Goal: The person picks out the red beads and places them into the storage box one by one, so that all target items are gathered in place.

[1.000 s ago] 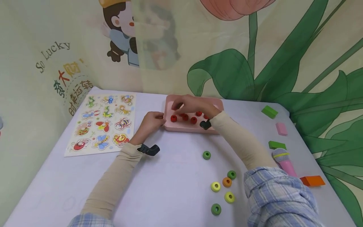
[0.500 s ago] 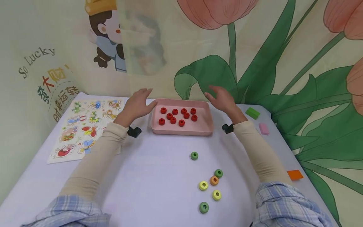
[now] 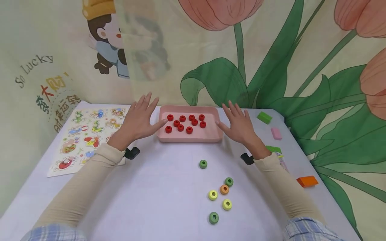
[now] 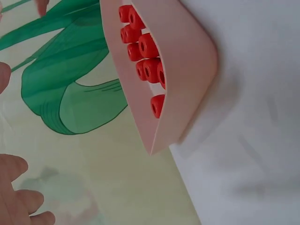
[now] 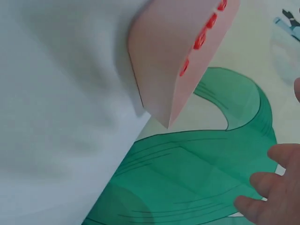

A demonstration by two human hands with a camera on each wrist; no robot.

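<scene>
A shallow pink tray [image 3: 208,137] stands at the table's far edge with several red beads [image 3: 189,130] spread over its floor. Left of it my left hand [image 3: 137,118] is raised with fingers spread, its thumb overlapping the tray's left side in the head view. On the other side my right hand [image 3: 241,127] is held up the same way, thumb tip at the tray's right rim. Both hands hold nothing. In the left wrist view the beads [image 4: 147,46] show over the tray wall [image 4: 187,70]; the right wrist view shows the tray's outer wall [image 5: 157,65].
Green, yellow and orange beads [image 3: 224,189] lie loose on the white table [image 3: 156,190]. An insect picture board [image 3: 69,147] is at the left, partly under the left arm. Along the right lie green blocks [image 3: 264,117], a pink block [image 3: 276,133], an orange block [image 3: 307,181] and a half-hidden microphone [image 3: 281,161].
My right hand has come out from over the tray and moved right; my left has left the tray's edge. Both have opened and spread, and the head view has shifted right.
</scene>
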